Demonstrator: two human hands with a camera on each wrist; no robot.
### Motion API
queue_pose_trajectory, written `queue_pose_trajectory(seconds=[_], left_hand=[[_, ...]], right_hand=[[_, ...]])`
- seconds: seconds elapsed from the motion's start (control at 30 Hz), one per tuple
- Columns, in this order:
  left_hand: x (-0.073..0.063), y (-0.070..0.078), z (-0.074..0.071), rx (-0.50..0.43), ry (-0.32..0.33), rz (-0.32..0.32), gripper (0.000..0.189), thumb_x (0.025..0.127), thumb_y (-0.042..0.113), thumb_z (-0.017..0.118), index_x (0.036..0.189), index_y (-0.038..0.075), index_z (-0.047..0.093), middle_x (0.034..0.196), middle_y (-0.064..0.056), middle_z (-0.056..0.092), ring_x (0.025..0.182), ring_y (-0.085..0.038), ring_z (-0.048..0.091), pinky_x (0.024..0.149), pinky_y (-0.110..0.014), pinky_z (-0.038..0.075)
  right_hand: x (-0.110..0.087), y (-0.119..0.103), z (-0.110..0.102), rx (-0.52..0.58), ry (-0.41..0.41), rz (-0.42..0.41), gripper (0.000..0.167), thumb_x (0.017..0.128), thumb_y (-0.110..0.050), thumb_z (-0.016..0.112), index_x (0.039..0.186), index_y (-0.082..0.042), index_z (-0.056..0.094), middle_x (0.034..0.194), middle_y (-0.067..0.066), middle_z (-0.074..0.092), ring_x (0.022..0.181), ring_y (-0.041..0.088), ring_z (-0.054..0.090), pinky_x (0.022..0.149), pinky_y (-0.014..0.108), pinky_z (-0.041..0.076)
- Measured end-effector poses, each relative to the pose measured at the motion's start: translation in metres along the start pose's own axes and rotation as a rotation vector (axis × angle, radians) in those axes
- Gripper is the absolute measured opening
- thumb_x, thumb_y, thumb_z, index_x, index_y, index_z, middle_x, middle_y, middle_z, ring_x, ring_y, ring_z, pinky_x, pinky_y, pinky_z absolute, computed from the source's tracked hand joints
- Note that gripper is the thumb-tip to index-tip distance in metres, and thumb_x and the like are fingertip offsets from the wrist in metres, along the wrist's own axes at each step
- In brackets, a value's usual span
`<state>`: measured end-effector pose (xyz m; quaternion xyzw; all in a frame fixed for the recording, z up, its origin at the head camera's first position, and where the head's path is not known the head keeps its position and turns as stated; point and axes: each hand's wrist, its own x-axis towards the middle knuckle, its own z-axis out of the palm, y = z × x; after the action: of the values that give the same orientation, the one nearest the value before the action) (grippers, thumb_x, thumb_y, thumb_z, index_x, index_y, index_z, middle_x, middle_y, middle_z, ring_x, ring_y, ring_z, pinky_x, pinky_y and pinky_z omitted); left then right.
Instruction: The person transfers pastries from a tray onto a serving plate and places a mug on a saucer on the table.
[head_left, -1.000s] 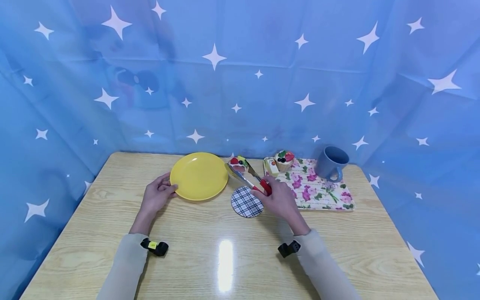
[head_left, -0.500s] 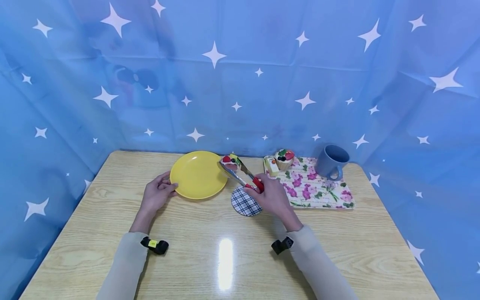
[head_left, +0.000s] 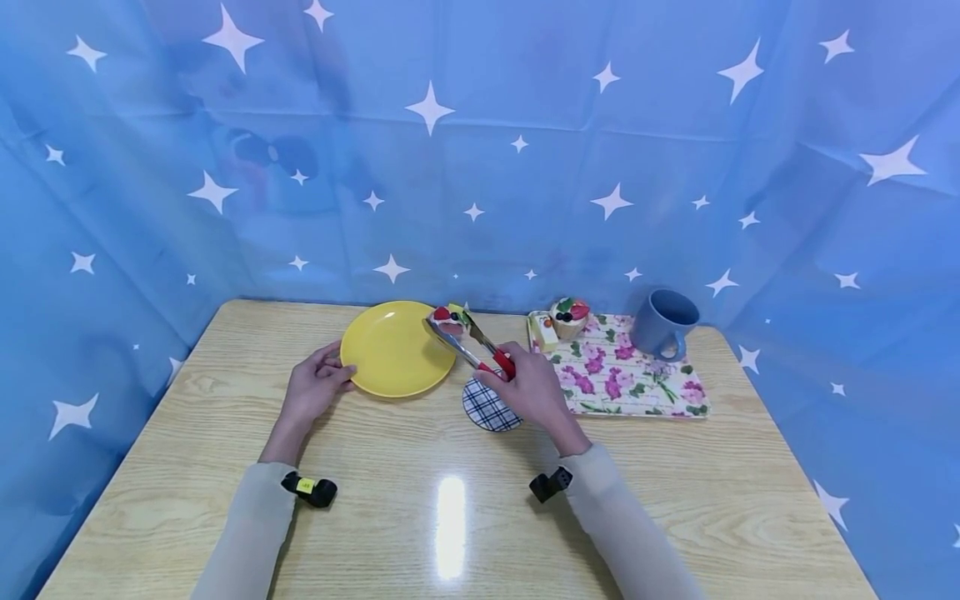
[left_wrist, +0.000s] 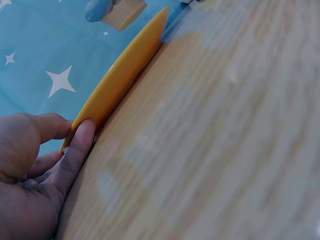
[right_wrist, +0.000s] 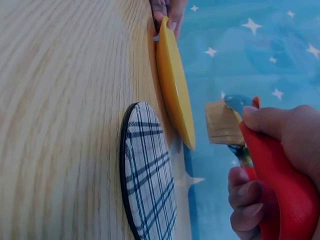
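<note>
My left hand (head_left: 317, 385) pinches the near-left rim of a yellow plate (head_left: 397, 358) between thumb and fingers; the left wrist view shows the thumb on the rim (left_wrist: 110, 95). My right hand (head_left: 531, 390) grips red-handled metal tongs (head_left: 505, 364). Between the tong tips is a cupcake (head_left: 451, 327) topped with a red berry and dark berries. In the head view it overlaps the plate's right rim. The right wrist view shows the cupcake's pale brown ridged base (right_wrist: 223, 123) held up off the table, tilted.
A round plaid coaster (head_left: 489, 406) lies under the right hand. A floral tray (head_left: 615, 392) on the right bears another fruit-topped cupcake (head_left: 568, 318), a small pale yellow cake piece (head_left: 543, 332) and a blue-grey mug (head_left: 660, 325). A starry blue curtain (head_left: 480, 167) hangs behind the table.
My right hand has moved left with the tongs and cupcake, from right of the plate to over its right rim. The left hand and plate stay put.
</note>
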<state>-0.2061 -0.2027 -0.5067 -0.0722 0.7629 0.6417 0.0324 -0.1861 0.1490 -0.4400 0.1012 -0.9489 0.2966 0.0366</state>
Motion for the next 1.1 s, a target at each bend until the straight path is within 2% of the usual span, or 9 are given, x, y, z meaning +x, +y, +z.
queue_pose_trajectory(seconds=[0.53, 0.77, 1.1], left_hand=[[0.001, 0.0, -0.005, -0.023, -0.04, 0.026, 0.066, 0.099, 0.01, 0.068, 0.158, 0.006, 0.039, 0.106, -0.006, 0.055, 0.079, -0.001, 0.067, 0.081, -0.022, 0.067], [-0.002, 0.003, -0.005, -0.032, -0.04, 0.002, 0.067, 0.099, 0.008, 0.067, 0.159, 0.004, 0.036, 0.108, -0.006, 0.055, 0.08, -0.001, 0.066, 0.082, -0.023, 0.067], [0.001, 0.0, -0.002, -0.024, -0.029, 0.017, 0.066, 0.099, 0.01, 0.069, 0.157, 0.006, 0.039, 0.109, -0.007, 0.056, 0.081, -0.001, 0.067, 0.082, -0.023, 0.067]], right_hand=[[0.01, -0.01, 0.012, 0.012, 0.007, -0.024, 0.058, 0.091, -0.051, 0.075, 0.125, -0.005, 0.065, 0.062, 0.002, 0.051, 0.049, 0.015, 0.041, 0.041, 0.024, 0.03], [0.013, -0.015, 0.016, 0.018, -0.014, -0.016, 0.058, 0.091, -0.052, 0.074, 0.127, -0.007, 0.065, 0.065, 0.002, 0.054, 0.053, 0.016, 0.046, 0.044, 0.024, 0.035], [0.021, -0.02, 0.017, -0.021, -0.016, -0.026, 0.061, 0.092, -0.054, 0.073, 0.13, -0.008, 0.064, 0.071, 0.002, 0.057, 0.06, 0.018, 0.05, 0.048, 0.024, 0.039]])
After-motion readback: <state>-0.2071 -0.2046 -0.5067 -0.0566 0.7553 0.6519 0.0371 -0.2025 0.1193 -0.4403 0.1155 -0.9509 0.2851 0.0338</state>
